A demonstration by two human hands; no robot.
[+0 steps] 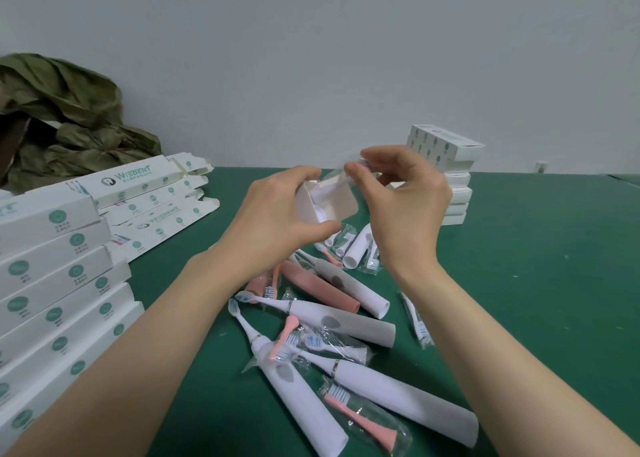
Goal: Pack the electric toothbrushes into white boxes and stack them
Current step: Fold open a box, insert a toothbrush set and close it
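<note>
While I watch through the head camera, the left hand point(277, 210) grips a white box point(327, 202) from the side, fingers and thumb curled round it. The box's open end is turned toward the camera and one flap is folded outward. The right hand point(401, 193) pinches a clear plastic packet point(351, 174) between thumb and forefinger at the upper edge of the box's mouth, its other fingers loosely bent. I cannot tell what the packet holds, as it is blurred; something white shows inside the box.

Below the box, loose toothbrushes point(349, 321) lie in a heap on the green table point(536, 300). They are white handles, pink handles point(318, 287) and brush heads in clear bags, some crossing over one another. A bagged pink brush head point(360, 418) lies at the heap's near end, well below the box.

To the right of the box, just behind the right hand, stands a stack of closed white boxes point(450, 165). To its left, printed cartons point(152, 193) lie spread with their end flaps open. Nearer the camera on that side is a taller pile of cartons point(59, 283). Beyond those, far left of the box, a crumpled olive-green cloth point(69, 110) lies against the grey wall point(311, 58).
</note>
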